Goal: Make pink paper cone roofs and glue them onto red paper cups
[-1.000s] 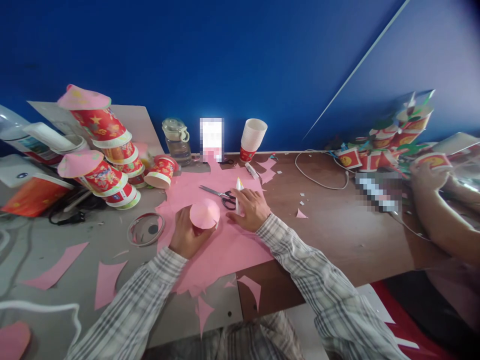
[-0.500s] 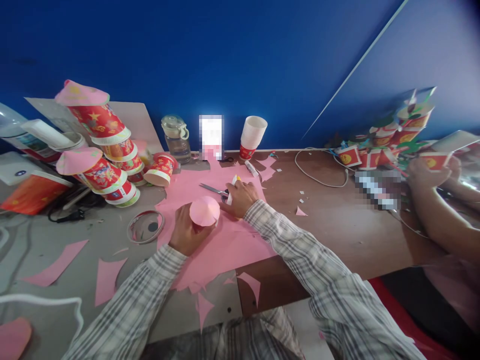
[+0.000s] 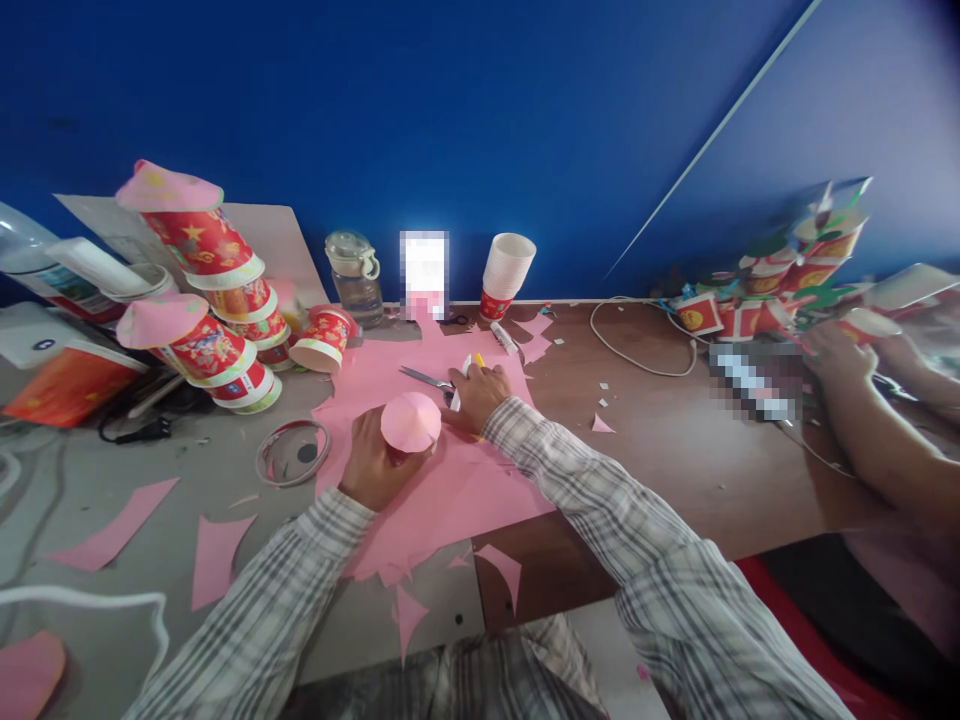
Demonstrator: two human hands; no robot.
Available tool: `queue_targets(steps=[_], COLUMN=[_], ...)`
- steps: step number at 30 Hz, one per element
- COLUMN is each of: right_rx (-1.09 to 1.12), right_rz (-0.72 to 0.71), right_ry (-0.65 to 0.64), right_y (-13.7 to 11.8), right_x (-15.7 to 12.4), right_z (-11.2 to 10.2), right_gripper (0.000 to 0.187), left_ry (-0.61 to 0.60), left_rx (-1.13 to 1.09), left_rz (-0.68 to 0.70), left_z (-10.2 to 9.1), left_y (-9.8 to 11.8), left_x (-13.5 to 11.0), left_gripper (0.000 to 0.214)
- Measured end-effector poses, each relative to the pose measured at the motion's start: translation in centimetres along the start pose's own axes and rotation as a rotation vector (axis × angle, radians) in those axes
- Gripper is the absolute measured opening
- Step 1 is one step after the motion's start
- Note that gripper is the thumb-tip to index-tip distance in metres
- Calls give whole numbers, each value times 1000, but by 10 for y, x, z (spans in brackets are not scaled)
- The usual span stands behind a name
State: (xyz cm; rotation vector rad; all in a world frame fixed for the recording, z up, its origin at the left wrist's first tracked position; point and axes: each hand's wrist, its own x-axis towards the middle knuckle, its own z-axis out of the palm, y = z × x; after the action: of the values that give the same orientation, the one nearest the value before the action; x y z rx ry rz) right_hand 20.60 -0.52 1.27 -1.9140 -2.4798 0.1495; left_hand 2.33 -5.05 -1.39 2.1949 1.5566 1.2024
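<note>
My left hand (image 3: 373, 462) is wrapped round a red paper cup topped by a round pink paper lid (image 3: 410, 421), held just above the large pink paper sheet (image 3: 442, 480). My right hand (image 3: 475, 396) is closed on a white glue stick with a yellow tip (image 3: 466, 372), resting on the pink sheet right beside the lid. A pair of scissors (image 3: 427, 380) lies on the sheet, its handles hidden under my right hand.
Red cups with pink lids (image 3: 196, 300) are stacked at the left. A glass jar (image 3: 352, 278) and a stack of white cups (image 3: 506, 272) stand by the blue wall. A tape ring (image 3: 291, 453) and pink scraps (image 3: 217, 560) lie nearby. Another person's hands (image 3: 847, 350) hold a cup at the right.
My right hand has closed round the glue stick and pulled it back toward the scissors. The left hand and its cup have stayed where they were.
</note>
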Motion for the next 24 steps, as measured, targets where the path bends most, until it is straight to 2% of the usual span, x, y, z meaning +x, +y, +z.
queue_targets(steps=[9, 17, 24], right_rx=[55, 159, 155], right_rz=[13, 32, 7], right_ry=[-15, -13, -43], right_y=[7, 14, 12], right_x=[-18, -62, -64], right_z=[-14, -11, 3], right_gripper=[74, 45, 28], left_ry=[8, -7, -44], left_rx=[10, -5, -14], left_rz=[18, 0, -12], left_z=[1, -1, -1], left_y=[-1, -1, -2], left_x=[-1, -1, -1], left_gripper=[53, 53, 53])
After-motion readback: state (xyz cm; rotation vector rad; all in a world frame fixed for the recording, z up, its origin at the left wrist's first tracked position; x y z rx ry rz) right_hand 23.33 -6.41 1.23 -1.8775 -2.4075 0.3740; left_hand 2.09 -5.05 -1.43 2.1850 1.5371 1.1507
